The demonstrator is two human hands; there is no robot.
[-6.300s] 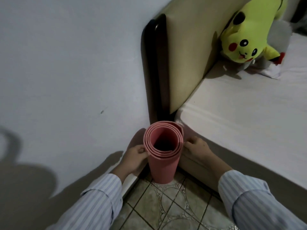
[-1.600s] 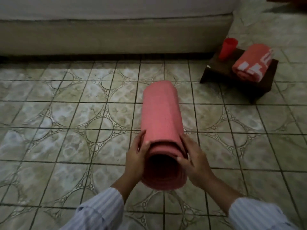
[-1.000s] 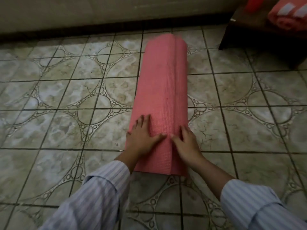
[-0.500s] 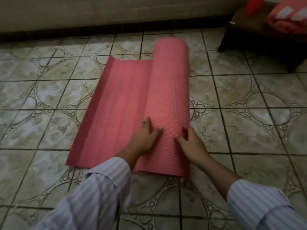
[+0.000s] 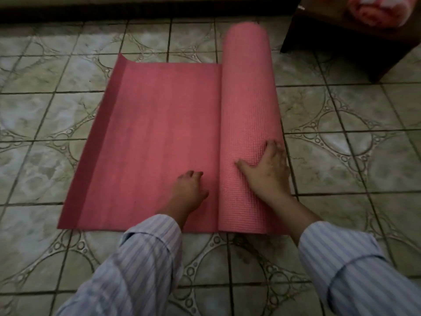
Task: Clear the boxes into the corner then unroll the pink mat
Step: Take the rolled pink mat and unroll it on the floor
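**Half unrolled: a soft foam mat that wants to curl back**

We have the pink mat (image 5: 159, 137) on the tiled floor (image 5: 45, 124), partly laid out. The flat sheet spreads toward nine o'clock, and the remaining roll (image 5: 248, 124) lies along its three o'clock side, running from six toward twelve.

Our left hand (image 5: 189, 190) rests fingers apart on the flat sheet just beside the roll, gripping nothing. Our right hand (image 5: 268, 169) lies open over the near part of the roll, palm and fingers pressed on its textured top, not closed around it.

We judge the mat light, soft and springy. The free edge at nine o'clock stands up slightly, so it will likely try to curl back. The ribbed face should give good friction against a palm, so a flat push on top suits it better than a pinch. Pushing near the roll's middle would keep it tracking straight. A dark stool (image 5: 341, 37) stands near one o'clock, close to the roll's path.
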